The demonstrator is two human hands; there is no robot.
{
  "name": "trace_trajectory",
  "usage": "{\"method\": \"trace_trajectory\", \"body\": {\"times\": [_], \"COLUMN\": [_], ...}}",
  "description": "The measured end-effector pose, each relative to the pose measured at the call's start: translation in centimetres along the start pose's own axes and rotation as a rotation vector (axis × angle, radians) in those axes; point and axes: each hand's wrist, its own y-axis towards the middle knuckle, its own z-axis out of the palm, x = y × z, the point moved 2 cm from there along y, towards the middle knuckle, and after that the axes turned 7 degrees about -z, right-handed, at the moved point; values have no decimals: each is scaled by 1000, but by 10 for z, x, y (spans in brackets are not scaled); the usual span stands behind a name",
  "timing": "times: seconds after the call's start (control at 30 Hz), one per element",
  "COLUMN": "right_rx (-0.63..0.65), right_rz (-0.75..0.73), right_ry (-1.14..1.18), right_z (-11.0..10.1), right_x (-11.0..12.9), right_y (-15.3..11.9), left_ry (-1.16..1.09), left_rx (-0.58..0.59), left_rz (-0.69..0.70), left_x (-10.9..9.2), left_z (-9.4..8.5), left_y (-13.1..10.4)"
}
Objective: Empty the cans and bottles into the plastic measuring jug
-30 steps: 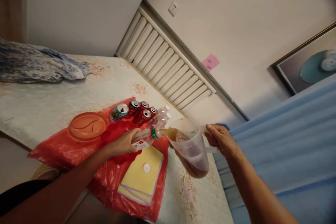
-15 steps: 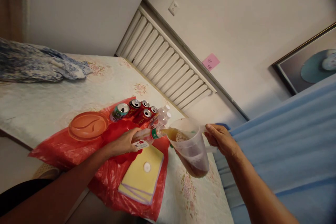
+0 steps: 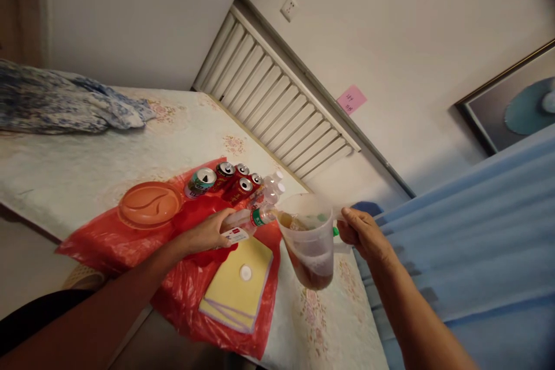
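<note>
My left hand [image 3: 210, 231] is closed around a clear plastic bottle [image 3: 241, 221] with a green and white label, tilted so its neck meets the rim of a translucent jug [image 3: 310, 248]. Brown liquid with foam fills the jug's lower part. My right hand [image 3: 362, 232] grips the jug's handle at the right. Below the bottle lies a folded yellow cloth [image 3: 236, 292] with a white cap [image 3: 245, 272] on it. Behind the bottle stand several opened cans [image 3: 200, 182] and more clear bottles [image 3: 274, 188].
An orange lid or dish [image 3: 150, 204] rests on a red plastic bag [image 3: 173, 283] over the flowered tablecloth [image 3: 182, 130]. Patterned fabric [image 3: 73, 105] lies at the far left. A radiator [image 3: 277, 92] runs behind the table; a blue curtain [image 3: 468, 243] hangs at right.
The jug is more upright and its base has swung left. The stream from the bottle's mouth is less distinct. Both hands keep their holds, and the view has shifted slightly.
</note>
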Motion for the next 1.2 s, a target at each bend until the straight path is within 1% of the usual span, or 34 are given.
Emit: {"method": "trace_trajectory", "body": {"times": [0.13, 0.23, 0.37, 0.47, 0.53, 0.63, 0.77, 0.83, 1.07, 1.2], "right_rx": [-40, -98, -159, -261, -309, -340, -346, -351, -316, -288], "right_rz": [-29, -49, -56, -88, -116, -152, -167, -164, -117, -105], "right_ry": [86, 174, 279, 366, 398, 440, 530, 564, 690, 690], "right_z": [6, 10, 20, 31, 42, 60, 89, 104, 159, 186], "right_x": [-20, -36, -48, -49, -48, -48, -53, -56, -73, -86], "right_y": [-7, -10, -9, -5, -2, 7, 22, 30, 49, 52], "left_ry": [42, 8, -113, -242, -302, -387, -422, -406, -366, -315], "left_rx": [-50, -48, -18, 42, 102, 259, 544, 624, 733, 764], "left_rz": [-11, -7, 45, 91, 77, 36, -1, -36, -150, -104], "left_x": [5, 8, 0, -12, -18, -24, -24, -21, 1, 10], "left_z": [-4, -6, -10, -15, -17, -17, -8, 0, 35, 45], "left_y": [3, 4, 0, -9, -16, -27, -42, -46, -46, -43]}}
